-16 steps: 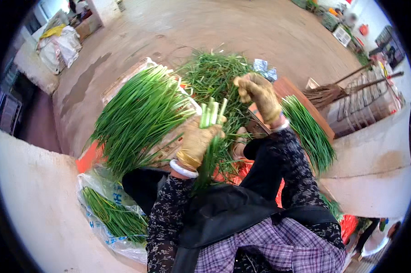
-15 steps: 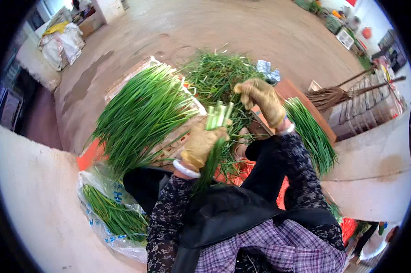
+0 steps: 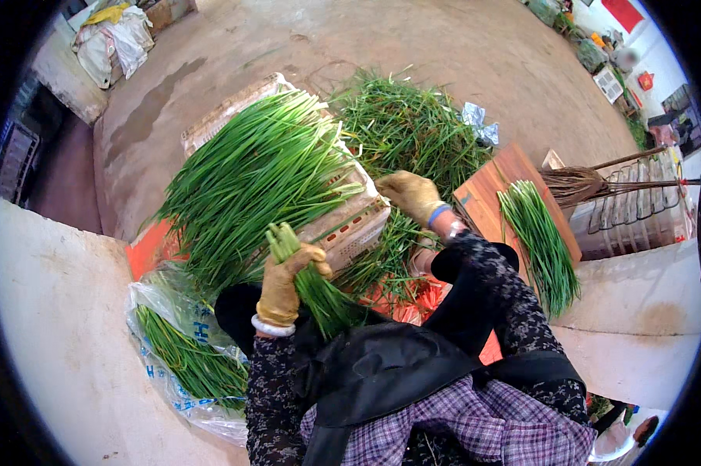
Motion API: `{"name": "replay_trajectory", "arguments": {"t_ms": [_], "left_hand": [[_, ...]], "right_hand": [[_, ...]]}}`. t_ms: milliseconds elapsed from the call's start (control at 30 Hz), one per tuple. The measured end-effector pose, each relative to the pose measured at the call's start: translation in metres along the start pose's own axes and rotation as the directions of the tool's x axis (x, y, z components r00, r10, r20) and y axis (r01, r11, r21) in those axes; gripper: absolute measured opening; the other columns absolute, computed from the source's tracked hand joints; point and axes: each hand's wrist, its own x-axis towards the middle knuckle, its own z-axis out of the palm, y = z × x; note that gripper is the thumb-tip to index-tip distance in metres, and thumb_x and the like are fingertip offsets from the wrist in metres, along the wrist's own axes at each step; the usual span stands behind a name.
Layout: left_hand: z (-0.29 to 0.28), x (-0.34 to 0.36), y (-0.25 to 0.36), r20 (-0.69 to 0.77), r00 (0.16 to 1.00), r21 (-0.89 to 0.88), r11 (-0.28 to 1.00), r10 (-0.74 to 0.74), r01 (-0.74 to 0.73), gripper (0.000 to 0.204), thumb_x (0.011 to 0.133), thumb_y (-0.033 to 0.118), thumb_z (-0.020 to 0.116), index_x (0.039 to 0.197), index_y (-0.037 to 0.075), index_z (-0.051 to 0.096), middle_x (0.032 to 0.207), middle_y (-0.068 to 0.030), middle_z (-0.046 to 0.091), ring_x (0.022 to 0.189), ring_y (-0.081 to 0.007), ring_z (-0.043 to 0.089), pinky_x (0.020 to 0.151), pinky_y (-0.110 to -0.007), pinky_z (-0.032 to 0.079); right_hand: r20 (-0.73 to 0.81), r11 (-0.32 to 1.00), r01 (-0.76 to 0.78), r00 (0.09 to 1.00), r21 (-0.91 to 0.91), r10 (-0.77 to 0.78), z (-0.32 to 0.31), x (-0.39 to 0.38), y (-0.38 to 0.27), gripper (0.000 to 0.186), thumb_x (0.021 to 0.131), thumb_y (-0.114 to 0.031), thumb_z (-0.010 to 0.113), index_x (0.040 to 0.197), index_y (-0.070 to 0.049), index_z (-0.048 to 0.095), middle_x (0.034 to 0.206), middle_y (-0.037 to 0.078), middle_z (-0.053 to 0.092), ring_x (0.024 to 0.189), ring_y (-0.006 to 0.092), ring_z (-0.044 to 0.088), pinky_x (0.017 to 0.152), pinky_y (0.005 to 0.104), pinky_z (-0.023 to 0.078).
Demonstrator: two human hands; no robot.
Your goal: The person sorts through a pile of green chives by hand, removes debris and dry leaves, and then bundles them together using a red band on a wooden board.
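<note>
My left hand (image 3: 287, 286), in a tan glove, is closed around a bundle of garlic chives (image 3: 319, 299). The pale cut ends point up and away, and the green leaves trail toward my lap. My right hand (image 3: 411, 196), also gloved, has its fingers drawn together beside the near right corner of a white plastic crate (image 3: 370, 225). Anything between those fingertips is too small to make out. A large heap of garlic chives (image 3: 249, 175) lies across the crate, pale ends to the right. Another bunch (image 3: 538, 245) rests on a brown wooden board (image 3: 482, 186) at the right.
Loose chive leaves and trimmings (image 3: 412, 124) are piled on the floor beyond my right hand. A clear plastic bag (image 3: 152, 299) with more chives lies at the left. A broom (image 3: 576, 185) is at the right, with low pale walls on both sides.
My left hand has moved left with its bundle, which now tilts toward the upper left. My right hand has come down and left from above the trimmings to the crate's corner.
</note>
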Motion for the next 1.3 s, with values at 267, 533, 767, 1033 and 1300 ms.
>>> {"name": "replay_trajectory", "arguments": {"t_ms": [267, 533, 767, 1033, 1300], "left_hand": [[-0.023, -0.005, 0.008, -0.092, 0.995, -0.051, 0.998, 0.030, -0.035, 0.029, 0.088, 0.024, 0.067, 0.090, -0.004, 0.066, 0.073, -0.0126, 0.066, 0.065, -0.0212, 0.064, 0.062, -0.030, 0.052], [-0.033, 0.005, 0.022, -0.140, 0.990, -0.069, 0.997, 0.026, -0.036, 0.023, 0.089, 0.019, 0.064, 0.087, -0.004, 0.065, 0.074, -0.0118, 0.065, 0.062, -0.0207, 0.063, 0.059, -0.031, 0.052], [0.048, -0.011, 0.068, 0.027, 0.960, 0.235, 0.931, 0.280, -0.278, 0.027, 0.086, 0.015, 0.069, 0.104, -0.005, 0.066, 0.079, -0.0068, 0.067, 0.066, -0.0123, 0.060, 0.062, -0.026, 0.049], [0.121, 0.016, 0.059, 0.556, 0.831, 0.300, 0.931, 0.008, -0.210, 0.026, 0.081, 0.005, 0.074, 0.103, -0.002, 0.064, 0.095, -0.0090, 0.070, 0.078, -0.0143, 0.064, 0.076, -0.028, 0.052], [0.134, 0.009, 0.033, 0.526, 0.850, 0.223, 0.964, 0.006, -0.144, 0.025, 0.080, 0.022, 0.069, 0.079, -0.003, 0.068, 0.086, -0.0124, 0.070, 0.072, -0.0226, 0.064, 0.073, -0.033, 0.052]], "right_hand": [[0.001, 0.879, 0.216, 0.971, -0.426, -0.238, 0.063, 0.058, -0.040, 0.022, 0.081, -0.024, 0.064, 0.099, -0.011, 0.066, 0.089, 0.013, 0.067, 0.081, 0.0294, 0.068, 0.070, 0.0413, 0.055], [-0.021, 0.922, 0.386, 0.922, 0.040, -0.386, -0.046, 0.046, -0.018, 0.022, 0.094, -0.012, 0.058, 0.113, -0.002, 0.064, 0.098, 0.010, 0.071, 0.092, 0.0161, 0.065, 0.077, 0.0286, 0.052], [0.139, 0.906, 0.023, 0.986, 0.423, -0.089, -0.149, -0.003, -0.031, 0.025, 0.095, -0.028, 0.059, 0.098, -0.004, 0.066, 0.074, 0.004, 0.065, 0.061, 0.0113, 0.061, 0.053, 0.0269, 0.049], [0.154, 0.818, -0.001, 0.982, 0.576, -0.107, -0.200, -0.064, -0.072, 0.026, 0.091, -0.028, 0.066, 0.099, -0.004, 0.068, 0.070, 0.001, 0.063, 0.056, 0.0074, 0.055, 0.051, 0.0231, 0.045], [-0.164, 0.600, 0.237, 0.971, 0.764, -0.174, -0.136, -0.103, -0.031, 0.041, 0.090, -0.026, 0.068, 0.123, -0.003, 0.060, 0.106, 0.003, 0.067, 0.091, 0.0117, 0.060, 0.080, 0.0292, 0.051]]}}
